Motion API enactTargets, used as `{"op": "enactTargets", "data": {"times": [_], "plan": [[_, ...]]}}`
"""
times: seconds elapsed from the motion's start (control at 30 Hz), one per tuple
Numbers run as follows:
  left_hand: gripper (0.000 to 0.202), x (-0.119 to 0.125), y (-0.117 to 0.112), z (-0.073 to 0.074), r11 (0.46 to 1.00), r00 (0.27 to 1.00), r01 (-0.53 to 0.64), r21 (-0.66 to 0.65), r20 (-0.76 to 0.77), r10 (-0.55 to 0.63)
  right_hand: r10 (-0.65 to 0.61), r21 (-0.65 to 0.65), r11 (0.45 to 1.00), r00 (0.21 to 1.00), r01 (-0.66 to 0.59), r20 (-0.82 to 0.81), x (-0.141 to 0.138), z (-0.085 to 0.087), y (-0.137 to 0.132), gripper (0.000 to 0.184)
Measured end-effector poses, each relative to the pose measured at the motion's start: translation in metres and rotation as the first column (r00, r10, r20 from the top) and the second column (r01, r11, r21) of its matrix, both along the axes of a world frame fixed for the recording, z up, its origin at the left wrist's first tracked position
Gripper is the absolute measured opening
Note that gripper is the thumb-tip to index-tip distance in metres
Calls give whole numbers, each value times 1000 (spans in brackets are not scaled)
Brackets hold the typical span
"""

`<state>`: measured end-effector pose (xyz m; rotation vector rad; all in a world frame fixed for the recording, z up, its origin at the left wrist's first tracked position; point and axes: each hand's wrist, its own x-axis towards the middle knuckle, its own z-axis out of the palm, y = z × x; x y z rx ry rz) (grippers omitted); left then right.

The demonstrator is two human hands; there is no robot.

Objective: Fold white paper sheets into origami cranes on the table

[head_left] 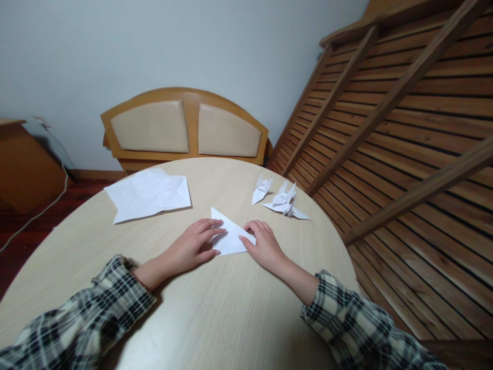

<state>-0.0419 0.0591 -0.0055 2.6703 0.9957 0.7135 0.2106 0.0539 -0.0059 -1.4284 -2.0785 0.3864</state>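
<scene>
A white sheet of paper folded into a triangle [231,237] lies flat on the table between my hands. My left hand [192,241] rests over its left edge, fingers spread and flat on the paper. At its right corner my right hand [264,244] pinches the paper, thumb on top and the other fingers curled behind. Behind my right hand stand folded paper cranes: a single crane [262,188] and, to its right, a cluster of paper cranes [285,199] close together. Loose white paper sheets [152,195] lie beyond my left hand.
The round, pale wooden table [185,308] fills the foreground. Past its far edge is a wooden headboard [194,123] with two beige panels against the wall. A slatted wooden frame [404,154] leans close on the right. A white cable [63,180] hangs at the left.
</scene>
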Motion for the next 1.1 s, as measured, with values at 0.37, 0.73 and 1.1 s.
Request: {"op": "enactTargets", "data": {"times": [0.37,0.73,1.1], "plan": [[84,0,2,-8,972,964,-230,56,150,219,62,-52,995,932,-86,-357,-2,4,-1,10],[27,2,7,6,976,970,-85,-200,209,127,166,62,986,873,-155,-459,-8,11,-8,9],[30,2,8,4,949,955,-73,-307,253,155,230,33,970,863,-242,-450,-1,16,-13,29]]}}
